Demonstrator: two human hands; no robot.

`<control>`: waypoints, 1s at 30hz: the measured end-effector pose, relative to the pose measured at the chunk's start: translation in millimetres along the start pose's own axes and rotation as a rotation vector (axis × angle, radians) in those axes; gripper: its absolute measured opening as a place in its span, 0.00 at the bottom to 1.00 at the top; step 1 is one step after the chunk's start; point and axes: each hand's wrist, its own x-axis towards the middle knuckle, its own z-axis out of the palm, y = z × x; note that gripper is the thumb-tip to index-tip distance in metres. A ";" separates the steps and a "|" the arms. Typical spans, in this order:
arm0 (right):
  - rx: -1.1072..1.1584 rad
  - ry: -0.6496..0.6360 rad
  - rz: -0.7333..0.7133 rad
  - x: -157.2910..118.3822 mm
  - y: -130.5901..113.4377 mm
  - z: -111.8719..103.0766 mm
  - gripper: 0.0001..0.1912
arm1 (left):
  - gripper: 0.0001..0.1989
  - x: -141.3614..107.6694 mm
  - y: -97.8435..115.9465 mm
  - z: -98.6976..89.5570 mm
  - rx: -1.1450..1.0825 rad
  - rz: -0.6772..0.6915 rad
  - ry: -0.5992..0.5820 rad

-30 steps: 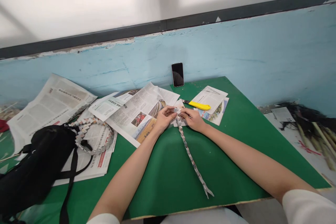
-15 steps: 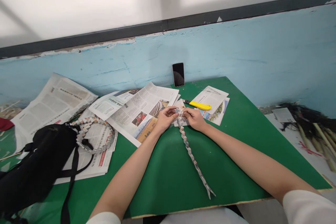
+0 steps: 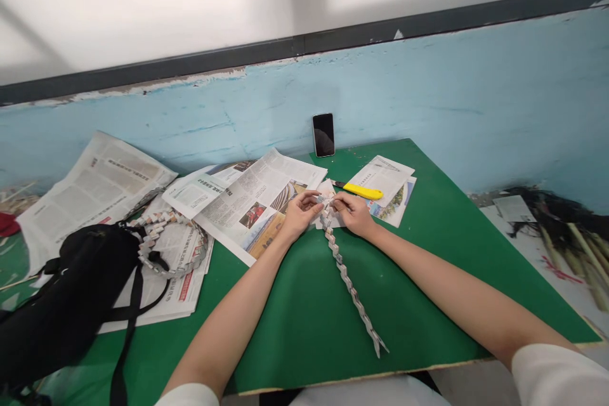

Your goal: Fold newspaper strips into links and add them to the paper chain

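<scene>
A zigzag folded-paper chain (image 3: 346, 276), made from newsprint, runs down the green table toward me and ends in two loose points. Its far end is pinched between my left hand (image 3: 303, 212) and my right hand (image 3: 351, 210), both with closed fingertips. The exact link between the fingers is too small to make out. Cut paper pieces lie beneath and beyond the hands. Just past my right hand, a yellow utility knife (image 3: 363, 191) rests on a newspaper piece (image 3: 380, 176), its dark end pointing left.
Newspaper sheets (image 3: 259, 193) spread left of my hands. Farther left, a black bag (image 3: 90, 279) with straps lies beside a coiled paper chain (image 3: 147, 236). A phone (image 3: 324, 135) leans on the blue wall. The green table (image 3: 442, 254) ends at right above bamboo poles (image 3: 587, 247).
The chain's loose lower end has shifted slightly up and to the left. Both hands stay in nearly the same spot, still pinching the far end.
</scene>
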 end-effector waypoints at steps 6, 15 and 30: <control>0.047 0.058 0.163 4.9 6.2 6.0 0.13 | 0.23 0.4 0.7 0.8 -0.030 -0.017 0.011; 0.231 -0.002 0.304 6.4 10.0 8.8 0.15 | 0.24 1.5 0.4 0.6 -0.012 -0.045 -0.018; 0.080 0.033 0.268 6.9 12.7 8.0 0.09 | 0.20 -0.5 0.3 3.5 0.099 0.026 -0.132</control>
